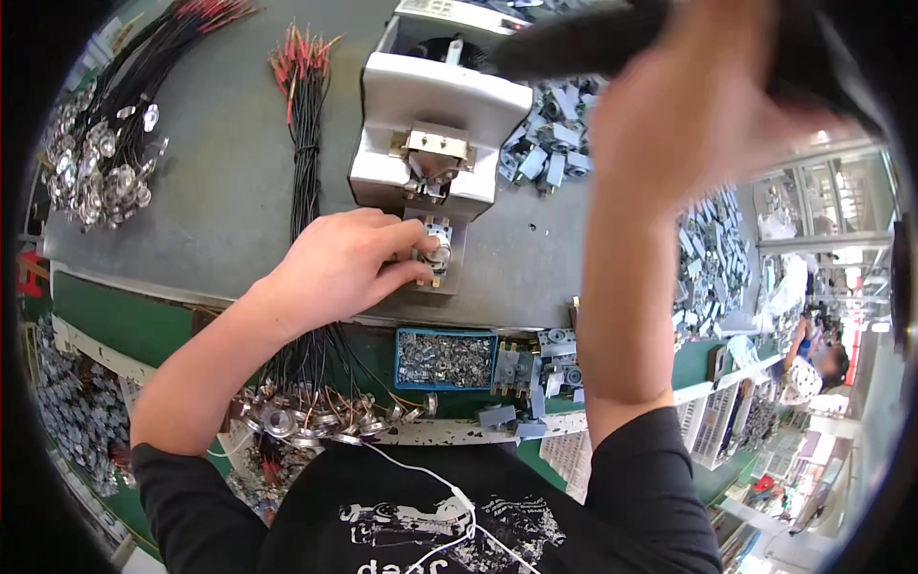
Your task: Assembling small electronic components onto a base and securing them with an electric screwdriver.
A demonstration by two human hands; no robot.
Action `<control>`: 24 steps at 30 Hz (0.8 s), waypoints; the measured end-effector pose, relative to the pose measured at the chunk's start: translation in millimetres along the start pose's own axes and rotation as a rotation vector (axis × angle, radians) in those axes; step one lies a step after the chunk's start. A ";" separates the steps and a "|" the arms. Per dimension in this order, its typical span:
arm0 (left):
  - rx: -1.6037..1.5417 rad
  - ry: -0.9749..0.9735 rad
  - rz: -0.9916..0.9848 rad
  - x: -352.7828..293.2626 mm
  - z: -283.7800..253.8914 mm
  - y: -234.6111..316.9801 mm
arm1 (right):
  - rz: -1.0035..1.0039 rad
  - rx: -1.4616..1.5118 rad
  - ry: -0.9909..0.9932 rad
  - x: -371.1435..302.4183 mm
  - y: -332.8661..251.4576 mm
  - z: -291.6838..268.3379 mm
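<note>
On the bench stands a white hand press (445,91) with a metal tool head (437,158). My left hand (359,253) is closed at the press's base plate (445,287), its thumb and index finger pinching a small round metal part (439,253) that sits in the fixture there. The fingers partly cover this part. Raised at the upper right, my right hand (684,120) is smeared by motion and appears wrapped round the black lever (574,43) of the press.
Black wires (305,143) with red tips run left of the press, their round metal ends near my lap. Another wire bundle (100,172) lies far left. A blue tray (447,360) holds small metal pieces. Grey-blue parts (712,249) are heaped right. A person (808,373) sits far right.
</note>
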State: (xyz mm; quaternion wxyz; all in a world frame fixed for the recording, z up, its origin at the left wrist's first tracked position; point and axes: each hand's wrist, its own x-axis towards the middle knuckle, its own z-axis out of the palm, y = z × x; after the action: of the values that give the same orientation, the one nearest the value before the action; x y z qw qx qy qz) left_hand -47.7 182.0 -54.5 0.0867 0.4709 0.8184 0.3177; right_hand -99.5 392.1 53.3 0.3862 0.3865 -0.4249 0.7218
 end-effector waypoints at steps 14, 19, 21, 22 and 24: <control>-0.028 0.006 0.017 3.0 -0.1 1.9 | 0.412 -0.501 0.296 -36.2 -29.1 60.8; -0.011 -0.005 0.015 3.7 -1.3 3.2 | 0.201 -0.422 0.303 -39.3 -22.6 71.2; -0.014 -0.002 0.012 2.1 -1.7 1.9 | 0.547 -0.403 0.094 -19.4 -29.7 56.5; -0.018 0.000 0.015 3.0 -1.7 2.1 | 0.562 -0.439 0.072 -18.3 -28.4 51.2; -0.001 -0.009 0.011 4.6 -2.1 3.8 | 0.530 -0.419 0.113 -26.1 -31.1 51.9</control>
State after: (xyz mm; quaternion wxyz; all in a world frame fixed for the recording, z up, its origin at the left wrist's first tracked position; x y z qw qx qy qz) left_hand -48.4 186.3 -49.8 0.0889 0.4769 0.8152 0.3165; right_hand -49.4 349.4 57.6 0.2790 0.1343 -0.6277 0.7142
